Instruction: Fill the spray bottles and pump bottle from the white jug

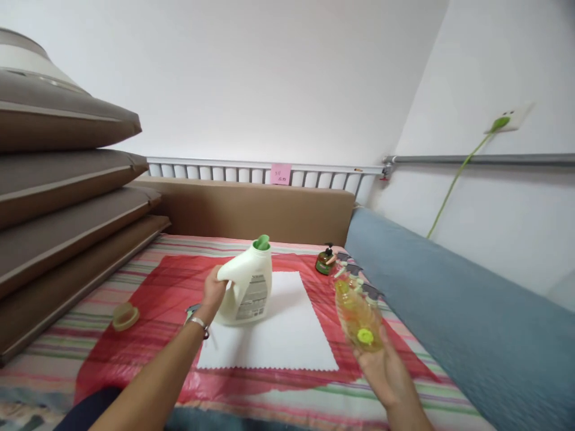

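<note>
Here before us, the left grip (214,290) clasps an upright, green-mouthed white plastic jug (252,284) by its handle, over the scallop-edged white sheet (299,338); right of that sheet, the right grip (376,360) holds a clear yellowish bottle (354,314), long axis slanting away leftward.

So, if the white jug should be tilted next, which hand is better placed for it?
The left hand, I think: it grips the white jug by the handle, while the right hand is farther away and holds the yellow bottle.
</note>
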Motion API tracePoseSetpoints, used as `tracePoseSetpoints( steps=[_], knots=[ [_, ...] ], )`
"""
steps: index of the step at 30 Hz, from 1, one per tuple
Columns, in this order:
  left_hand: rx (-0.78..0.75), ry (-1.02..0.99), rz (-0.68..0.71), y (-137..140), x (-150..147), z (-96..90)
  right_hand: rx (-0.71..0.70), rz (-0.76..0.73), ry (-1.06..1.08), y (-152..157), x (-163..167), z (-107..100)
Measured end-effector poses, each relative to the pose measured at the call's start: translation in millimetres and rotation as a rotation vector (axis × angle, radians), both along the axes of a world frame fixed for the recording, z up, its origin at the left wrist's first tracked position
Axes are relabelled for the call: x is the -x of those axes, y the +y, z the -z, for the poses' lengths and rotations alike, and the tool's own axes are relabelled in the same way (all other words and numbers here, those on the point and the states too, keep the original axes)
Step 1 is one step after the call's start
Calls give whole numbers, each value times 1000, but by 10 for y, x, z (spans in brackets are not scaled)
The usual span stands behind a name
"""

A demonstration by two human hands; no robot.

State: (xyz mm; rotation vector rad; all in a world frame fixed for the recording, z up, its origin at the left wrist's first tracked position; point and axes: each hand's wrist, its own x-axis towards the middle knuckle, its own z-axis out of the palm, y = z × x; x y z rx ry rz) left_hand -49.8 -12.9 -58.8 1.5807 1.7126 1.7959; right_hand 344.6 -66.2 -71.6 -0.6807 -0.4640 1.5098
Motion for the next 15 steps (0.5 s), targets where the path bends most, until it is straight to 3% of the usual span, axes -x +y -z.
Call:
tracePoseSetpoints(
  steps=[5,15],
  knots=[
    [-6,-186,-16,100,-11,236,127,-111,154,-207,99,413],
    [188,-244,73,-87,42,469,161,-225,28,-370,133,739]
  ],
)
